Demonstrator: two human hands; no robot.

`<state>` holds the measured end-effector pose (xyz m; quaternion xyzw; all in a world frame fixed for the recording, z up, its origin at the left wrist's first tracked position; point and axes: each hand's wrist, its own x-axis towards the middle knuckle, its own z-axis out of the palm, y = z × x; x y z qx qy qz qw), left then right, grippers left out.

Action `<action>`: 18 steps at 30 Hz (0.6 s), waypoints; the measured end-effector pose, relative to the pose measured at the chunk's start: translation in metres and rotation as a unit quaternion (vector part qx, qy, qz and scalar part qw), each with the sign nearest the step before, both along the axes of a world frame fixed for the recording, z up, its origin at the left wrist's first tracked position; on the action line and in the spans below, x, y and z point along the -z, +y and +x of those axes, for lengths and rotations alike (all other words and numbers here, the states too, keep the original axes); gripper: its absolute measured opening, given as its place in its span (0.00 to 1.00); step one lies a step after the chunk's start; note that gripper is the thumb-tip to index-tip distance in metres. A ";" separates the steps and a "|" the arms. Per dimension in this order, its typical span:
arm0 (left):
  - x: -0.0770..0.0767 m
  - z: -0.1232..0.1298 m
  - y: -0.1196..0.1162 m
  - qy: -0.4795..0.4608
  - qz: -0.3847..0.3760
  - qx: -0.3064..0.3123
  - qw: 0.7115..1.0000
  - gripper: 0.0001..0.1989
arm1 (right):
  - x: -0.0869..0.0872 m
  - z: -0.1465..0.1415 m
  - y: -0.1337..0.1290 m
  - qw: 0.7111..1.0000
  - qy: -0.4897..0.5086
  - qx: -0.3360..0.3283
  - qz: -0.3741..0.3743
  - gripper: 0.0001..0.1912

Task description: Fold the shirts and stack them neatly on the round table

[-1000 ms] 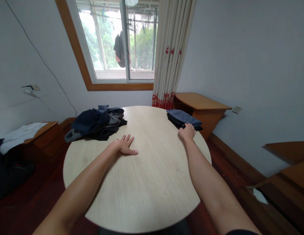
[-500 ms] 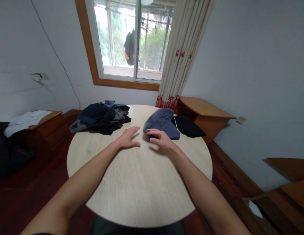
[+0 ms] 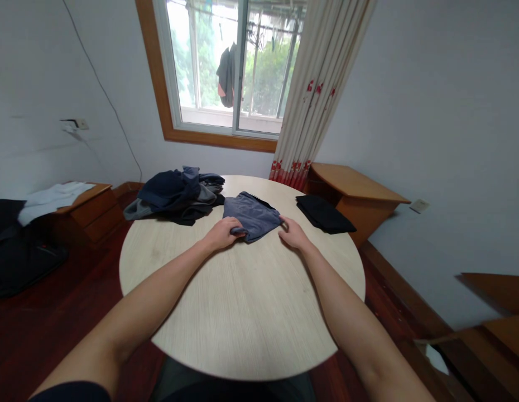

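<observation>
A grey-blue garment (image 3: pixel 251 216) with a dark strip along its far edge lies loosely spread near the middle of the round table. My left hand (image 3: pixel 222 232) has its fingers closed over the garment's near left edge, where the cloth bunches up. At the right corner, my right hand (image 3: pixel 293 233) holds the cloth at its fingertips, the thumb a little lower. A black folded garment (image 3: pixel 325 214) lies flat to the right, apart from my hands. To the left is a heap of crumpled dark and grey clothes (image 3: pixel 171 192), just beside the grey-blue garment.
The round pale table (image 3: pixel 243 312) has its near edge close to my body. A wooden desk (image 3: pixel 355 187) stands behind it at the right, beside the curtain (image 3: pixel 322 100). At the left are a low wooden cabinet (image 3: pixel 90 209) with white cloth and a black bag (image 3: pixel 29 262).
The grey-blue garment has shifted left, away from the black one, and lies flatter. My hands, apart and open before, have taken hold of its left and right sides. The view shifts slightly.
</observation>
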<state>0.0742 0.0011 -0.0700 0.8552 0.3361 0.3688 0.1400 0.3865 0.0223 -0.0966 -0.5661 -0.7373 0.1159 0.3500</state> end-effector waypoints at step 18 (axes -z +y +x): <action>-0.020 0.018 -0.037 0.128 -0.042 -0.020 0.991 0.19 | -0.004 -0.035 -0.006 0.999 -0.025 0.022 -0.010 0.24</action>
